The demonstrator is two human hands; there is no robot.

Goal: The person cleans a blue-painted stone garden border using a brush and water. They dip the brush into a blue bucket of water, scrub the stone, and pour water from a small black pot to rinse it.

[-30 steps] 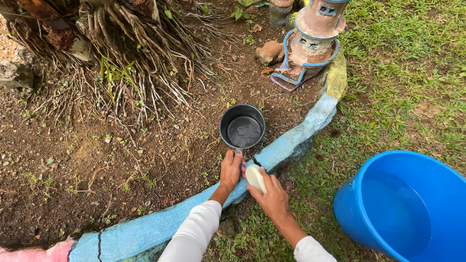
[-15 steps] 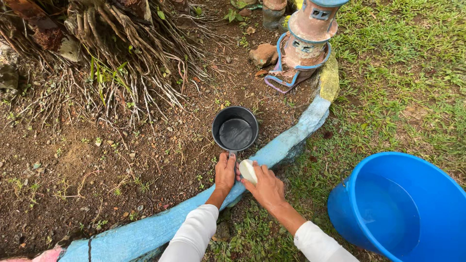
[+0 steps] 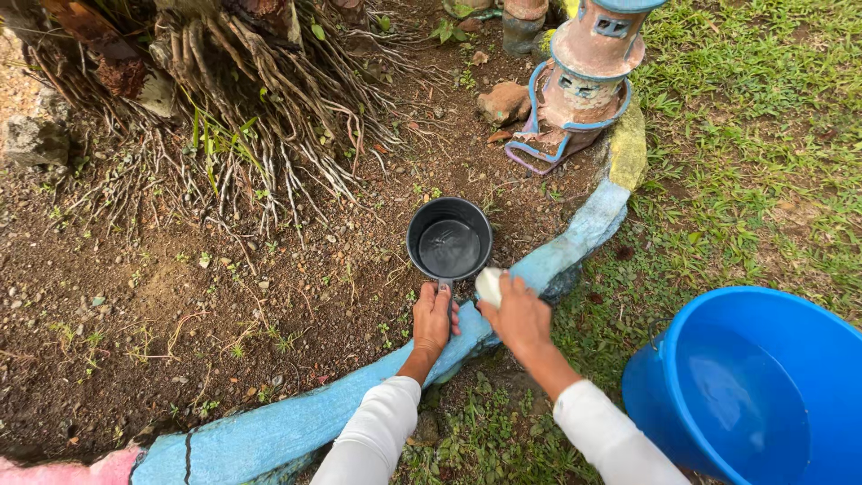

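- Dark metal saucepan [image 3: 449,239] sits on bare soil just beyond the blue-painted curb [image 3: 269,436], with a little water in its bottom.
- Pan's long axis runs from the bowl down its short handle, straight toward the person; handle end meets the curb's far edge.
- Left hand [image 3: 432,316] is closed around the handle, fingers wrapped over it, wrist resting across the curb. This hand is the nearer of the 2 to the pan.
- Right hand [image 3: 516,310] is closed in a pinch on a small pale bar [image 3: 488,286], probably soap; it sits just right of the handle, over the curb, apart from the pan rim.
- Blue plastic basin [image 3: 745,395] holding water stands on the grass [image 3: 763,162] near the lower right corner, well apart from the pan, on the right hand's side.
- A painted concrete lantern ornament [image 3: 584,72] stands past the curb's far end; tree roots [image 3: 242,108] spread across the soil's upper left.
- Hidden: most of the handle under the left hand, most of the bar inside the right hand.
- Cut off: basin's right and lower rim, ornament's top, both arms at the white sleeves [image 3: 377,440].
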